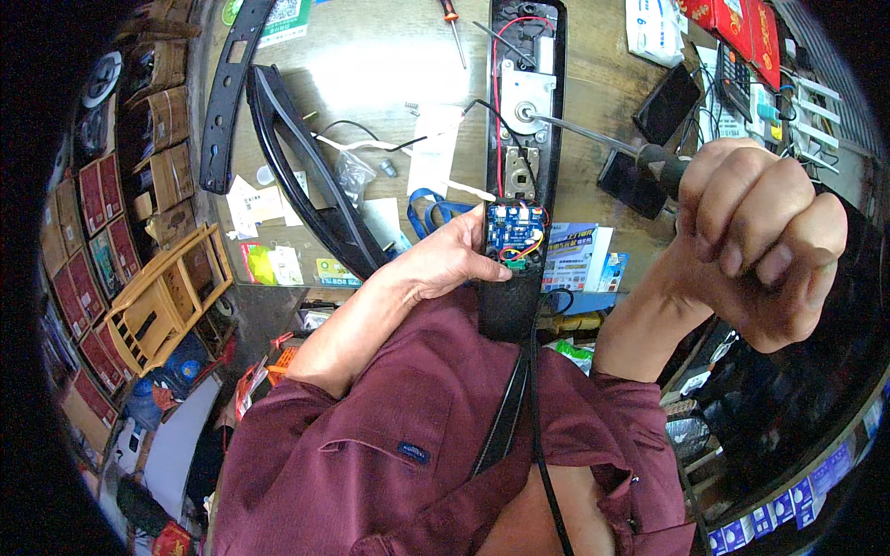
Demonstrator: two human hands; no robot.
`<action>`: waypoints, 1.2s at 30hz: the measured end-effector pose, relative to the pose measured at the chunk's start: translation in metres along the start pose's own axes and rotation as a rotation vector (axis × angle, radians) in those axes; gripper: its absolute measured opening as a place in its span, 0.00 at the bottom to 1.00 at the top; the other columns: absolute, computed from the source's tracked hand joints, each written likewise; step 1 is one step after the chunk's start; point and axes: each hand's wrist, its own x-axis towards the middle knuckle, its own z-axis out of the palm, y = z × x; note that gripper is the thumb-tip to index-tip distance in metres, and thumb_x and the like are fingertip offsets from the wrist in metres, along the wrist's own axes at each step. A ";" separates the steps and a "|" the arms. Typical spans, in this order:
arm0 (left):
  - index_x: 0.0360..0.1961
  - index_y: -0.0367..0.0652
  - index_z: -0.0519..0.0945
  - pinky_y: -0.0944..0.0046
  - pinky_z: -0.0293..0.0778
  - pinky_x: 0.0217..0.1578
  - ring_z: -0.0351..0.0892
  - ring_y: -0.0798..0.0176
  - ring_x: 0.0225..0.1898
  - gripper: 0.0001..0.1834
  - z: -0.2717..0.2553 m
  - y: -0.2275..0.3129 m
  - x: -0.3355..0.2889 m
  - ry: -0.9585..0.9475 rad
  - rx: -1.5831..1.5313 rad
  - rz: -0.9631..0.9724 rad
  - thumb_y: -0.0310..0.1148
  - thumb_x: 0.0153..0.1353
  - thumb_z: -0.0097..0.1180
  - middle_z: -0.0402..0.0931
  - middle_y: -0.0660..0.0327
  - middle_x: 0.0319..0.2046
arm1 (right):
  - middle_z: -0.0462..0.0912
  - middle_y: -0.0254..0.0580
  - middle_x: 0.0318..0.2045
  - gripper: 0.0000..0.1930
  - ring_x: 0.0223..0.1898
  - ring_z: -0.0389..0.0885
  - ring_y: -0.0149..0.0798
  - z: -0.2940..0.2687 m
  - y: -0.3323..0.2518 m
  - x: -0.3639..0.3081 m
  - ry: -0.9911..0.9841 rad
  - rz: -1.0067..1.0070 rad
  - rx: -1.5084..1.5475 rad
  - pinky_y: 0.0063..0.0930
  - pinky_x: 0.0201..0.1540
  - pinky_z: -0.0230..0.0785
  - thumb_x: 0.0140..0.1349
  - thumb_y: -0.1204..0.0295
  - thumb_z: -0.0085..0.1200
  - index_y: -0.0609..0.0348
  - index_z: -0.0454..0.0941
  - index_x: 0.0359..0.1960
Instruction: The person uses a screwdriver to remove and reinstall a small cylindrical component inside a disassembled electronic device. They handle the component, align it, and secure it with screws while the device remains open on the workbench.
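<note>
A long black electronic door lock housing (508, 310) lies open-backed in front of me, its inner parts facing up. My left hand (454, 255) grips its near end, thumb beside a blue circuit board (517, 225) with coloured wires; the other fingers are mostly hidden. My right hand (765, 236) is closed around the dark handle of a screwdriver (660, 169). The screwdriver's long shaft slants left, and its tip appears at the round hub of a silver metal plate (527, 93) in the housing. Past that plate, a red wire runs along the housing's edge.
Left on the wooden table (389, 28) lie a curved black frame (311, 176), a perforated black strip (227, 102), papers and loose cables. Another screwdriver (454, 32) rests at the far side. Two dark phones (667, 102) and a calculator (732, 79) sit right. A wooden chair (171, 296) stands left.
</note>
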 end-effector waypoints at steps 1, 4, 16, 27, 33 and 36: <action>0.67 0.41 0.69 0.64 0.73 0.59 0.78 0.65 0.57 0.43 0.001 0.001 0.000 -0.007 -0.019 -0.011 0.04 0.47 0.58 0.79 0.64 0.56 | 0.70 0.29 0.20 0.11 0.16 0.67 0.29 0.000 -0.001 -0.001 0.009 0.005 -0.002 0.26 0.19 0.61 0.66 0.60 0.46 0.46 0.66 0.27; 0.66 0.41 0.71 0.64 0.74 0.59 0.80 0.65 0.56 0.42 0.002 0.003 -0.002 0.002 -0.047 -0.034 0.04 0.47 0.58 0.81 0.63 0.54 | 0.70 0.28 0.20 0.11 0.16 0.66 0.28 0.000 -0.002 0.000 -0.006 -0.002 -0.022 0.26 0.19 0.61 0.66 0.60 0.46 0.46 0.65 0.27; 0.63 0.34 0.75 0.64 0.73 0.58 0.81 0.65 0.53 0.26 -0.001 0.013 -0.001 -0.047 -0.100 -0.005 0.25 0.63 0.61 0.82 0.59 0.52 | 0.71 0.27 0.21 0.11 0.17 0.68 0.28 -0.005 -0.005 0.009 -0.124 -0.022 -0.050 0.25 0.20 0.61 0.67 0.59 0.45 0.45 0.65 0.27; 0.62 0.36 0.74 0.64 0.72 0.59 0.78 0.67 0.55 0.21 0.012 0.021 -0.007 0.032 -0.013 0.016 0.35 0.73 0.55 0.80 0.61 0.53 | 0.70 0.27 0.20 0.11 0.16 0.67 0.27 -0.006 -0.007 0.013 -0.191 -0.042 -0.054 0.26 0.19 0.62 0.69 0.62 0.43 0.45 0.64 0.26; 0.63 0.37 0.74 0.65 0.71 0.58 0.78 0.67 0.54 0.24 0.006 0.014 -0.001 -0.021 0.006 0.063 0.30 0.67 0.61 0.80 0.62 0.52 | 0.70 0.26 0.19 0.11 0.16 0.67 0.27 -0.005 -0.006 0.018 -0.175 -0.042 -0.025 0.24 0.18 0.61 0.67 0.61 0.45 0.44 0.65 0.26; 0.63 0.37 0.74 0.64 0.71 0.58 0.78 0.67 0.54 0.24 0.006 0.015 -0.003 -0.012 0.005 0.052 0.29 0.67 0.61 0.80 0.62 0.52 | 0.70 0.26 0.19 0.12 0.16 0.67 0.26 -0.006 -0.009 0.021 -0.163 -0.010 0.003 0.23 0.18 0.60 0.66 0.59 0.47 0.44 0.65 0.25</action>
